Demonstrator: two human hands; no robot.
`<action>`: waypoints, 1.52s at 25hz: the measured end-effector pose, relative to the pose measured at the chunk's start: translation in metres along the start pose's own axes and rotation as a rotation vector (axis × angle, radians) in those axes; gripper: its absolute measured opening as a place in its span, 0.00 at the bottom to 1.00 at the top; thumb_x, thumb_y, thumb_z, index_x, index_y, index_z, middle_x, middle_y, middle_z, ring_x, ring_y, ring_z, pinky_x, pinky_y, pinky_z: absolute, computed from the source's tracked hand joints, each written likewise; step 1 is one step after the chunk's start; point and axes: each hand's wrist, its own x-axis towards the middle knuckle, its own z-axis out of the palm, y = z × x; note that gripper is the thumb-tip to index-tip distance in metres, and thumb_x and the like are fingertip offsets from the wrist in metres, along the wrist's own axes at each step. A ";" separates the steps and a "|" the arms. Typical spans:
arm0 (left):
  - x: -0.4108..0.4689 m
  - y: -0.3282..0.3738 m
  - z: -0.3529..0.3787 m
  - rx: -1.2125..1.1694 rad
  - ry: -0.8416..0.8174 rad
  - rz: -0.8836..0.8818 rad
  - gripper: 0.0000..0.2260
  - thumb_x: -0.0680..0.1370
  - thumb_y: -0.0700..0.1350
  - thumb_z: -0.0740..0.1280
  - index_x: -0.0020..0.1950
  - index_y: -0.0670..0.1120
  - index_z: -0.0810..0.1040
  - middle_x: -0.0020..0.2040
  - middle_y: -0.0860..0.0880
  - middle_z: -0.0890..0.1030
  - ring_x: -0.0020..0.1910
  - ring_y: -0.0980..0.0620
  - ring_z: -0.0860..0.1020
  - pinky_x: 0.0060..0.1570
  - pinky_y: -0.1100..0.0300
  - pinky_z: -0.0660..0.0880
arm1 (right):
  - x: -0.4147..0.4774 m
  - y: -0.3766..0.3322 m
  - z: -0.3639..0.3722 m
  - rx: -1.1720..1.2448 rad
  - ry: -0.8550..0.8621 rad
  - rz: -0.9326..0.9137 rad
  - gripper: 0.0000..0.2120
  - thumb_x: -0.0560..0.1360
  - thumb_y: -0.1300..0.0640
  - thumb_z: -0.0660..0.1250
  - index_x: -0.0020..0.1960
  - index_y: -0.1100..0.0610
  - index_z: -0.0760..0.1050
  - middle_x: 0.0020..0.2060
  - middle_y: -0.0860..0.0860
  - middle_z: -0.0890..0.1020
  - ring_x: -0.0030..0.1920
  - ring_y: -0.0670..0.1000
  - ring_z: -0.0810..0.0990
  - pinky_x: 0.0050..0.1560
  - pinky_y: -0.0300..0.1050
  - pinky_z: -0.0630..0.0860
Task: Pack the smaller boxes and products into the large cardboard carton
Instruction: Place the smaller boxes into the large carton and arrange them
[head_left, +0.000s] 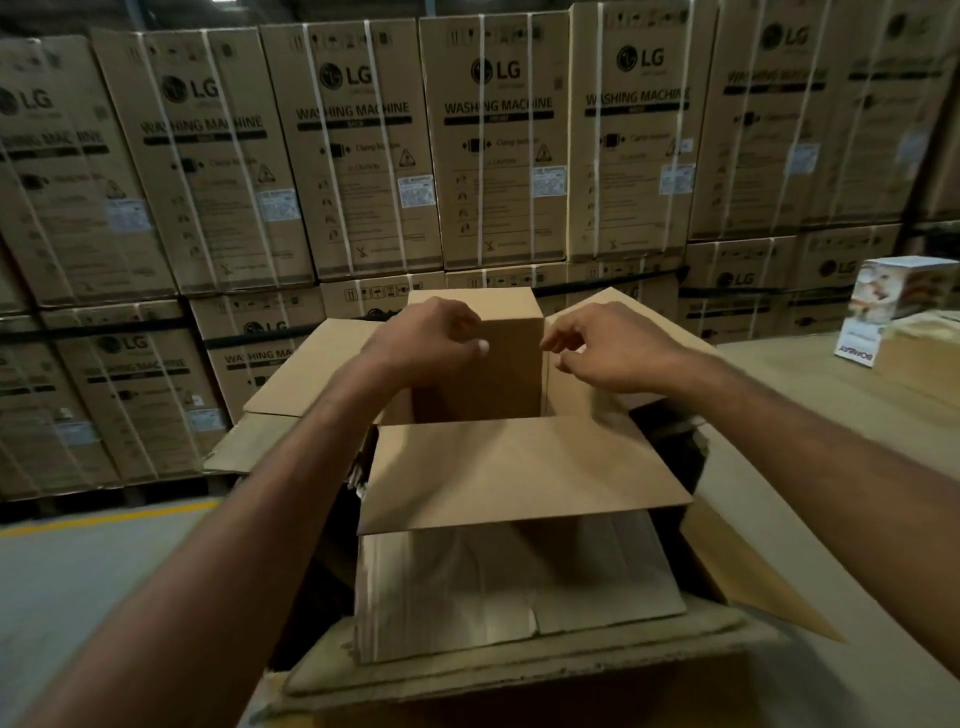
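A small plain box (480, 358) is being stood upright at the far side of the open carton (524, 467). It is pinched at its left edge by the left hand (431, 338); the right hand (602, 345) hovers by its right edge, fingers (558, 340) loosely curled, contact unclear. Lowering it squarely seems called for next. The near flap (519, 475) overhangs the opening, narrowing the room.
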 end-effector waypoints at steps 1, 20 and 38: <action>-0.011 0.016 0.005 0.016 0.038 0.012 0.21 0.80 0.53 0.70 0.72 0.49 0.76 0.66 0.49 0.80 0.65 0.49 0.78 0.61 0.48 0.78 | -0.017 0.000 -0.004 -0.024 0.032 0.004 0.15 0.80 0.55 0.70 0.66 0.46 0.80 0.61 0.44 0.83 0.59 0.45 0.80 0.58 0.46 0.79; -0.097 0.346 0.299 -0.007 0.400 0.198 0.22 0.81 0.56 0.65 0.74 0.51 0.72 0.67 0.51 0.78 0.66 0.51 0.75 0.61 0.57 0.71 | -0.310 0.281 -0.084 -0.235 0.313 0.089 0.14 0.79 0.52 0.71 0.64 0.50 0.81 0.58 0.47 0.84 0.61 0.50 0.78 0.57 0.50 0.75; 0.113 0.521 0.521 -0.417 0.055 0.188 0.23 0.78 0.66 0.66 0.70 0.57 0.73 0.64 0.59 0.79 0.63 0.58 0.75 0.56 0.57 0.76 | -0.300 0.616 -0.137 -0.127 0.311 0.461 0.14 0.80 0.52 0.69 0.65 0.47 0.80 0.62 0.43 0.82 0.65 0.47 0.74 0.60 0.45 0.72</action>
